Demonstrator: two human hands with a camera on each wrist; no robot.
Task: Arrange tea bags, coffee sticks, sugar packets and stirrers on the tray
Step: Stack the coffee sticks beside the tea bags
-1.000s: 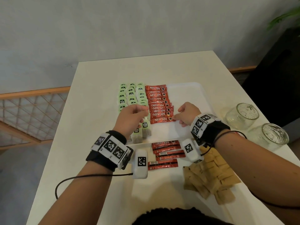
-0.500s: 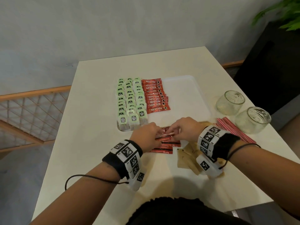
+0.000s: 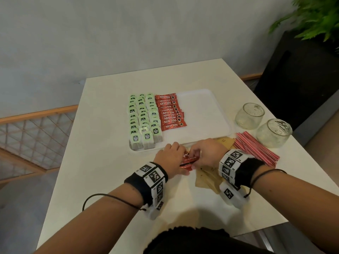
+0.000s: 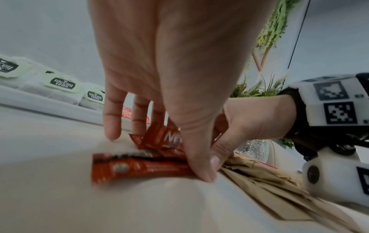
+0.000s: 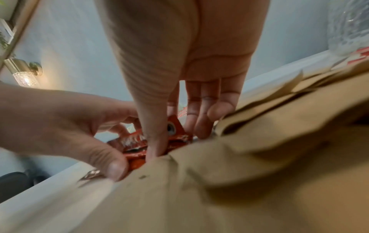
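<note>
table [image 3: 113,162]: white, holds everything — tray ahead of both hands, loose stock under and beside them.
tray [image 3: 205,114]: just past the fingertips of both hands; left half filled, right half bare.
progress: roughly halfway by my read — tea done, coffee partly done, sugar and stirrers not started.
tea bags [image 3: 144,121]: three neat columns on the tray's left part, ahead and left of the left hand. Looks finished.
coffee sticks on tray [image 3: 169,111]: one overlapping column touching the tea bags' right side, straight ahead of the hands. Room below it for more.
sugar packets [image 3: 207,177]: brown pile on the table, under and just behind the right hand; none on the tray.
stirrers [image 3: 256,149]: red-striped bundle on the table, right of the right wrist, near two glass jars [image 3: 264,125]. None on the tray.
loose coffee sticks [image 4: 139,165]: small red heap on the table between the two hands, touching both, short of the tray's near rim.
left hand [image 3: 171,156]: thumb and curled fingers pinching the heap's left end; thumb tip pressing the lowest stick.
right hand [image 3: 206,154]: thumb and fingers closed on the heap's right end, at the edge of the sugar pile.
left to do: place this heap — then sugar, then stirrers.
</note>
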